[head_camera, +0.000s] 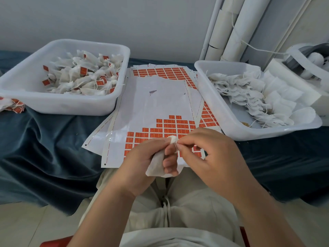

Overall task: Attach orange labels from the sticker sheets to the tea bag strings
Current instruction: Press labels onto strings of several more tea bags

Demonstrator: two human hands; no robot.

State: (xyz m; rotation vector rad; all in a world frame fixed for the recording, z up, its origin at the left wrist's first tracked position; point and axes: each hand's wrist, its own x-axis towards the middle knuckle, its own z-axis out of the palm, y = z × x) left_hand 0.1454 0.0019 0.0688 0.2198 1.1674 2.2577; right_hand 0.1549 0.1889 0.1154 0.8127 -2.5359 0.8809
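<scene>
My left hand grips a white tea bag just above the near end of the sticker sheet. My right hand pinches the bag's thin string beside its gathered top. Rows of orange labels fill the sheet's near part, partly hidden by both hands. Its middle is bare white backing. More sheets lie stacked beneath it.
A white tub at the left holds tea bags with orange labels. A white tub at the right holds unlabelled bags. Several labelled bags lie at the far left on the blue cloth. White tubes lean at the back right beside a machine.
</scene>
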